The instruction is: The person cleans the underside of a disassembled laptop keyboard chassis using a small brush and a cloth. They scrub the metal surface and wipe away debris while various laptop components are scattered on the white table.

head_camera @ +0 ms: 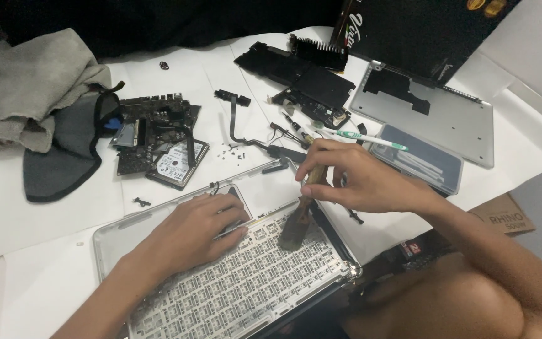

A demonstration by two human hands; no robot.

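Note:
An opened silver laptop shell [115, 233] lies upside down in front of me, its bare keyboard underside [252, 282] showing. My left hand [196, 232] rests flat on the shell near the trackpad opening, fingers spread and pressing down. My right hand [352, 179] grips the wooden handle of a small brush [296, 223], whose dark bristles touch the keyboard underside near the shell's right side.
A circuit board and a hard drive [174, 164] lie at the back left beside grey cloths [29, 88]. Black parts [312, 81], a toothbrush [371, 139], the silver bottom cover [459, 119], a small clear-lidded case [425, 160] and loose screws [228, 149] sit behind.

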